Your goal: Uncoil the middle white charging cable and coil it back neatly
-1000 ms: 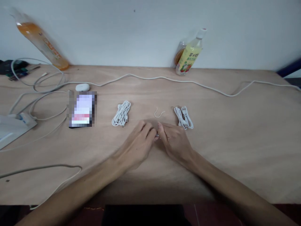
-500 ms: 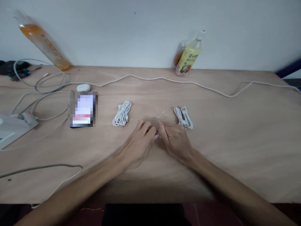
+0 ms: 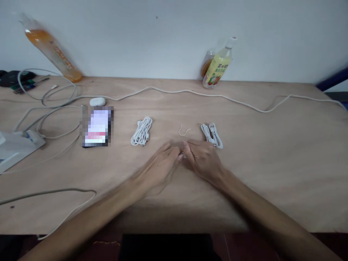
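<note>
My left hand (image 3: 160, 165) and my right hand (image 3: 202, 159) meet fingertip to fingertip on the wooden table (image 3: 272, 163). A small whitish thing (image 3: 182, 156) shows between the fingertips; most of it is hidden, and what it is I cannot tell. One coiled white cable (image 3: 141, 131) lies to the left of the hands. Another bundled white cable (image 3: 212, 135) lies just beyond my right hand. A short white twist tie (image 3: 184, 130) rests on the table past the fingertips.
A phone (image 3: 96, 126) and a white earbud case (image 3: 97, 101) lie at the left. A long white cord (image 3: 190, 92) crosses the back of the table. Two drink bottles (image 3: 217, 67) (image 3: 51, 47) lean by the wall. A white power strip (image 3: 16, 145) with loose cords sits at far left.
Both hands stay together at the same spot, with the fingers shifting slightly. The view has drifted a little.
</note>
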`<state>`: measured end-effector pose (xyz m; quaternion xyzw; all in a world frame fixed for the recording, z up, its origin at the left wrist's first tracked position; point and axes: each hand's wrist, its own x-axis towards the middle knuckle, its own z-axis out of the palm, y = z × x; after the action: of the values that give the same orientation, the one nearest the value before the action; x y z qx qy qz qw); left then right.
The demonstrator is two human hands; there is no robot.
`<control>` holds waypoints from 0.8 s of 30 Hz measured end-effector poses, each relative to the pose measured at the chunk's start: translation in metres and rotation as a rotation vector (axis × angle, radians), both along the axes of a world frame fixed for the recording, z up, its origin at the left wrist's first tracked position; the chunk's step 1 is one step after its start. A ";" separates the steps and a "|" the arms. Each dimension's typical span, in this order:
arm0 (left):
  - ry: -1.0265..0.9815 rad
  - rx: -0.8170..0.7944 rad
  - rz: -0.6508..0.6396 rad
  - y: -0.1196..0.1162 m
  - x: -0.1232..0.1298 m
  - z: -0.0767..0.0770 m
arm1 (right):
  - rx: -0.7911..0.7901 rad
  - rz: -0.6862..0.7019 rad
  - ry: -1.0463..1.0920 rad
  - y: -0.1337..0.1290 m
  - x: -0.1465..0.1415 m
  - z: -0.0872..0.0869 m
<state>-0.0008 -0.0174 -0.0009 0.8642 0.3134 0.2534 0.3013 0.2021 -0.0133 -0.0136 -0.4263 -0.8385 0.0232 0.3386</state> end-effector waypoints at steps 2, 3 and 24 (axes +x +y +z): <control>0.013 -0.004 -0.002 0.000 -0.001 0.000 | -0.005 0.005 -0.009 0.001 0.000 -0.001; 0.020 0.002 -0.003 0.000 -0.001 -0.001 | -0.022 0.004 -0.011 0.001 0.000 -0.002; 0.113 0.134 0.202 0.010 -0.008 -0.005 | -0.235 -0.309 0.278 0.004 -0.003 -0.005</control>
<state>-0.0083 -0.0073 -0.0062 0.8591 0.3979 0.2538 0.1979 0.1990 -0.0098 -0.0187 -0.5789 -0.7000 0.1268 0.3985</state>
